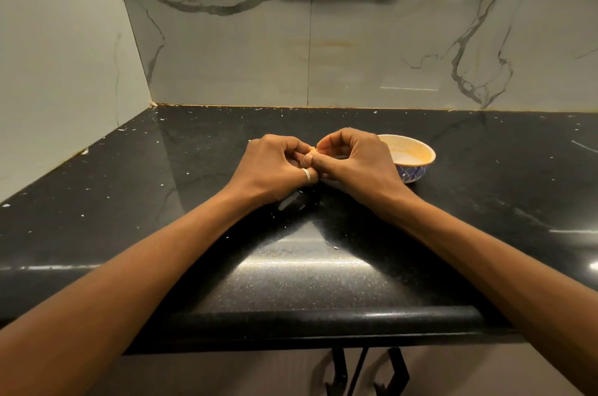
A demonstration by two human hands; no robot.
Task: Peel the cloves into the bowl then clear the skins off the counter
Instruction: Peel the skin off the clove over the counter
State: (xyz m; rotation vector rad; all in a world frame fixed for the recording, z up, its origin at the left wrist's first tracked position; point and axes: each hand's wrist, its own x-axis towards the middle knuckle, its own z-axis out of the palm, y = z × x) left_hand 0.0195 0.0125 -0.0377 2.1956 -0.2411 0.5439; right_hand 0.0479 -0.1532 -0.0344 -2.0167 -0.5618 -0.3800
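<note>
Pinching one clove between left hand and right hand, fingers curled, just above the tabletop, beside the bowl. Could slip and skid across the glossy stone if squeezed hard; may scatter more skin flecks toward the edge.

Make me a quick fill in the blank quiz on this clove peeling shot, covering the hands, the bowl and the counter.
1. The left hand and right hand together pinch a small ____.
2. The bowl stands just past the ____ hand.
3. The ring is worn on the ____ hand.
4. Pale skin flecks dot the ____ counter.

Missing words: clove; right; left; black.
</note>
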